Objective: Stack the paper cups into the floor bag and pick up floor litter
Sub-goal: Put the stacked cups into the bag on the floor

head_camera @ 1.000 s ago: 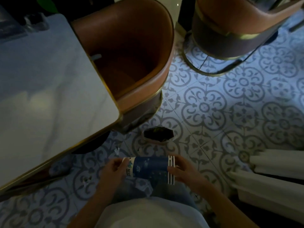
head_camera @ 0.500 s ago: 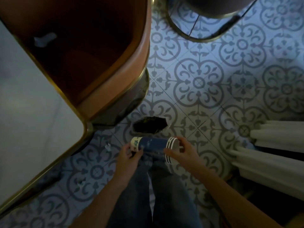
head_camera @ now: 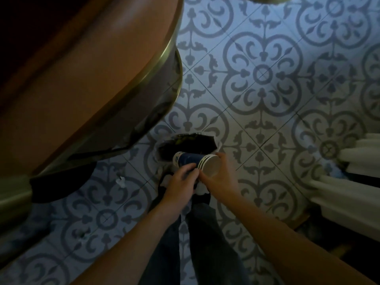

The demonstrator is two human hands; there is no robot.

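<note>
A nested stack of blue paper cups (head_camera: pixel 192 161) is gripped sideways by both hands: left hand (head_camera: pixel 181 183) closed around its body, right hand (head_camera: pixel 221 177) curled at the rims (open mouth rightward). Just beyond the fingertips, the dark floor bag (head_camera: pixel 191 141) gapes open.

Both hands (head_camera: pixel 181 182) around cup stack (head_camera: pixel 195 161)

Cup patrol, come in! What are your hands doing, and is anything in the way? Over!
Both hands, left hand and right hand, grip the nested blue paper cups. Stack lies sideways above the dark floor bag. White paper scrap on tiles. Nothing blocking.
</note>
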